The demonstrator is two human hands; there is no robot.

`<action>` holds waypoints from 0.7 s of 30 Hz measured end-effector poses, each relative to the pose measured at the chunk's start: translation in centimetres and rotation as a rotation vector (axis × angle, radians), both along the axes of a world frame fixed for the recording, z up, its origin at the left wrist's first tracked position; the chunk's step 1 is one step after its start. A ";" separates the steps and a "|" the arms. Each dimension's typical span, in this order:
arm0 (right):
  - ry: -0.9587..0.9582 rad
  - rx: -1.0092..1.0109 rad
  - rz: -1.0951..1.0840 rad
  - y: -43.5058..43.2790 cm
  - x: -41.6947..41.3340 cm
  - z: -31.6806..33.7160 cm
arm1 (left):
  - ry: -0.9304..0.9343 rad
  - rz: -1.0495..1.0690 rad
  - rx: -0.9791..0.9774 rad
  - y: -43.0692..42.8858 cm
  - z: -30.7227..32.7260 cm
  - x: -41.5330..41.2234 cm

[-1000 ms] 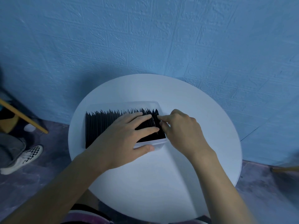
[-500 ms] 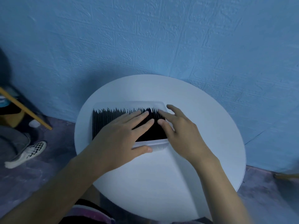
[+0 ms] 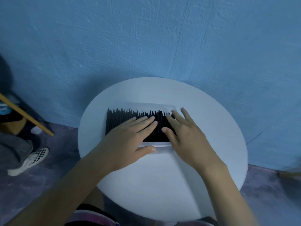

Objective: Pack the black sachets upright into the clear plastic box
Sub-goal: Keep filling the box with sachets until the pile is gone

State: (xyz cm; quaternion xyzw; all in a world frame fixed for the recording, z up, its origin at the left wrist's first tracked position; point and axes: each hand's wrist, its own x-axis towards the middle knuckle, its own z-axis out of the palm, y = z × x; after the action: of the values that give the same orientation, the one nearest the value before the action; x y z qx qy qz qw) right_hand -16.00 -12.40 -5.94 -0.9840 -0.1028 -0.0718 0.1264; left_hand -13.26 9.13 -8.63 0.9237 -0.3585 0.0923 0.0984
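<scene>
— White table (image 3: pixel 162 185), blue wall (image 3: pixel 146 38). Where are the sachets (image 3: pixel 123 116)?
— Upright in the box (image 3: pixel 161 145). Left hand (image 3: pixel 128 139) and right hand (image 3: pixel 187 141) lie flat, fingers spread on their tops.
— Step?
— Tamping, I'd judge. Next calls for gentle, even pressure.

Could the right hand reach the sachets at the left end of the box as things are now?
Probably not directly: the left hand lies flat on the sachets, between the right hand and that end of the box, and blocks the way.
</scene>
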 end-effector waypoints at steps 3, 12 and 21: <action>-0.049 -0.003 0.091 1.2 0.4 0.5 | -0.081 0.070 -0.038 0.9 0.1 -0.7; 0.012 -0.053 0.160 2.1 -0.1 0.1 | -0.085 0.073 -0.057 1.4 -0.4 -1.3; 0.050 -0.025 0.142 2.8 0.4 0.7 | -0.048 0.155 -0.090 4.0 -0.9 -0.1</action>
State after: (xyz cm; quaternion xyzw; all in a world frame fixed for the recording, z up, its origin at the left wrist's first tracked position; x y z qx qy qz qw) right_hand -15.57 -9.59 -5.29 -0.9773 -0.1700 -0.0367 0.1212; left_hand -13.35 13.18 -9.50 0.9409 -0.2835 0.1377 0.1237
